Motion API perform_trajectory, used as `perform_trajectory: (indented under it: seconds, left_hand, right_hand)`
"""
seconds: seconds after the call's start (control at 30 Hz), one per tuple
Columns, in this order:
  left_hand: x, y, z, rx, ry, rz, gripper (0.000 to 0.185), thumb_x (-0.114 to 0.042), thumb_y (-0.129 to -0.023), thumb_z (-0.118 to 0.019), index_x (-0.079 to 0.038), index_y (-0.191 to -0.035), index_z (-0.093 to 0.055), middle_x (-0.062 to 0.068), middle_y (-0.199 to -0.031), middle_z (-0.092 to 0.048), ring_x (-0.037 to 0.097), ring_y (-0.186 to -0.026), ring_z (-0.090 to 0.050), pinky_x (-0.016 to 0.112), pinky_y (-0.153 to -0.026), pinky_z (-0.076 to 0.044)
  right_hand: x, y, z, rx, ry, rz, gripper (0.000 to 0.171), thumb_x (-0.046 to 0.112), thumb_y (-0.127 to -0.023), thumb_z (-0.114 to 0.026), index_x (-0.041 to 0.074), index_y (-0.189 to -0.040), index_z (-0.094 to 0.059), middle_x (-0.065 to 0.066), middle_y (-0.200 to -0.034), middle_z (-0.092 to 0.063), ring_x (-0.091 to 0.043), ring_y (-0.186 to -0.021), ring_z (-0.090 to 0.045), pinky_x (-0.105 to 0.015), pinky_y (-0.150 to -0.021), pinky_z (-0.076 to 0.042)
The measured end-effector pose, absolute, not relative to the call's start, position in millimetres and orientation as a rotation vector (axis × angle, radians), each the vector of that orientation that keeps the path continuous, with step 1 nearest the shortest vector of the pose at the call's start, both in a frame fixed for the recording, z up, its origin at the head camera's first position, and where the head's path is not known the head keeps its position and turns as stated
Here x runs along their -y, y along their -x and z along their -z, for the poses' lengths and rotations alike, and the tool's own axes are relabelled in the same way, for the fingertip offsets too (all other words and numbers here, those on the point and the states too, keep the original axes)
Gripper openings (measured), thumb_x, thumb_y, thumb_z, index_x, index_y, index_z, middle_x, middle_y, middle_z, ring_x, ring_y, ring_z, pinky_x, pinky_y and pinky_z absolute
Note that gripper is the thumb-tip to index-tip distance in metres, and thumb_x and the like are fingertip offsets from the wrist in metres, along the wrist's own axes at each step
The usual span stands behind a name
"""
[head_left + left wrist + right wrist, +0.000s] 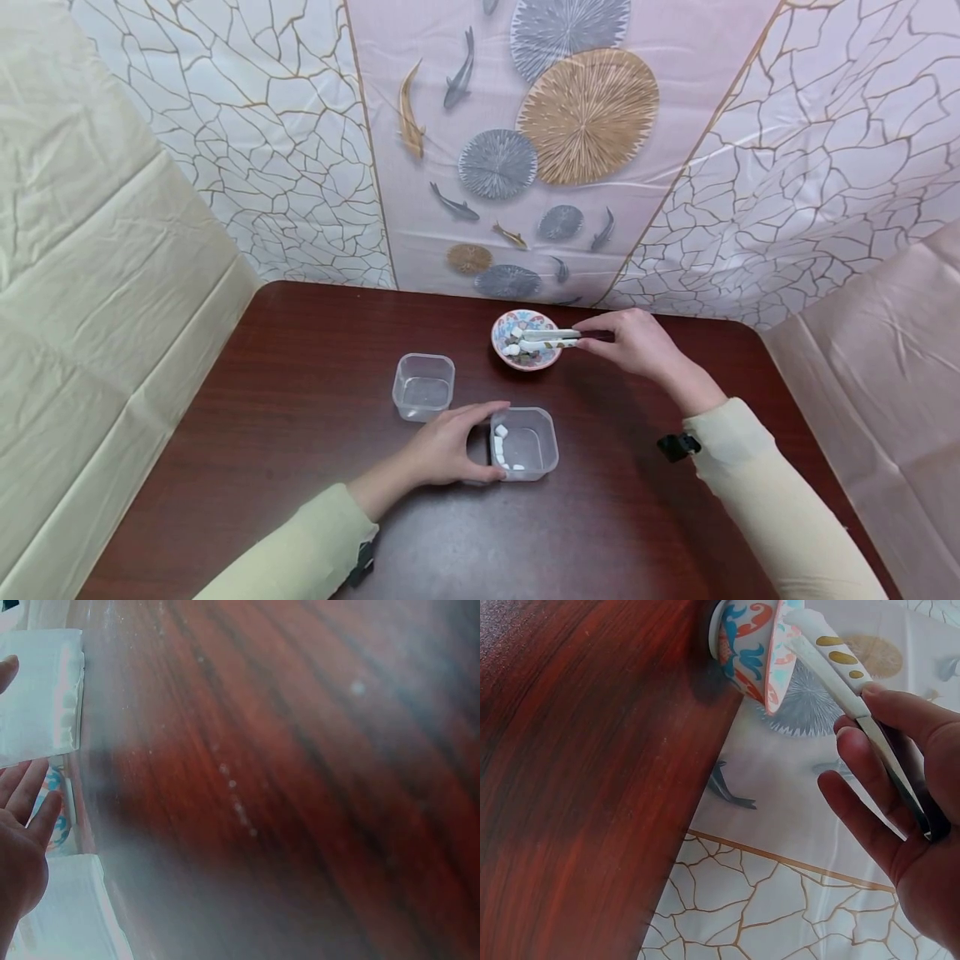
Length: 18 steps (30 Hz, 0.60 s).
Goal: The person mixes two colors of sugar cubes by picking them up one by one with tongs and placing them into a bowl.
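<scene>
My left hand (444, 448) holds a clear plastic container (546, 467) at its left side, thumb at the near corner and fingers at the far one. Several small white cubes (499, 446) lie along that container's left and near sides. In my right hand (636, 340) is a pair of tongs (840, 656) with white, gold-spotted tips, pinched between thumb and fingers. The tips reach into a patterned bowl (497, 348), among a few white cubes (512, 350) and darker bits. Whether the tips grip a cube, I cannot tell.
A second clear container (423, 415) stands left of the bowl, beyond my left hand. The dark wooden table (300, 467) meets patterned cloth (300, 167) at the back, and pale cloth walls rise at both sides.
</scene>
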<state>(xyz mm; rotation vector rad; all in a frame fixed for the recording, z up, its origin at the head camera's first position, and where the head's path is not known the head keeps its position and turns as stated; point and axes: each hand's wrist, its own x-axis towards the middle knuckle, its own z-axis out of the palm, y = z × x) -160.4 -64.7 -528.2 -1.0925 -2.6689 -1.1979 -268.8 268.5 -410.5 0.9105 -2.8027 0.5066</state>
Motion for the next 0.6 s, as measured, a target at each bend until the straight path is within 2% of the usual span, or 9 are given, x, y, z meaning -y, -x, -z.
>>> perform_trajectory:
  seconds: [0.23,0.37,0.6]
  left_hand:
    - [63,155,514,2.765,1.069,1.199,0.092,-0.043,-0.078,-0.093,-0.015,-0.157,-0.054,0.002,-0.150,-0.064,0.023,-0.136,-0.062,0.045,-0.111,-0.052]
    - [63,156,516,2.742,1.084,1.183,0.092,-0.046,-0.079,-0.092,-0.015,-0.157,-0.054,0.002,-0.150,-0.064,0.023,-0.136,-0.062,0.044,-0.110,-0.053]
    - [65,163,534,2.647,1.108,1.202,0.093,-0.057,-0.079,-0.089,-0.019,-0.157,-0.054,-0.001,-0.150,-0.064,0.021,-0.134,-0.063,0.043,-0.107,-0.054]
  right_hand:
    - [-273,253,400,2.761,-0.911,-0.551,0.023,0.019,-0.092,-0.085,0.013,-0.114,-0.085,-0.001,-0.104,-0.083,-0.024,-0.088,-0.077,-0.050,-0.078,-0.059]
    - [-278,238,394,2.734,-0.941,-0.588,0.023,0.017,-0.090,-0.087,0.014,-0.113,-0.085,0.002,-0.105,-0.082,-0.018,-0.090,-0.076,-0.045,-0.079,-0.059]
    - [-282,209,383,2.685,-1.040,-0.663,0.028,0.013,-0.087,-0.089,0.015,-0.114,-0.085,0.008,-0.103,-0.082,-0.006,-0.082,-0.071,-0.022,-0.071,-0.053]
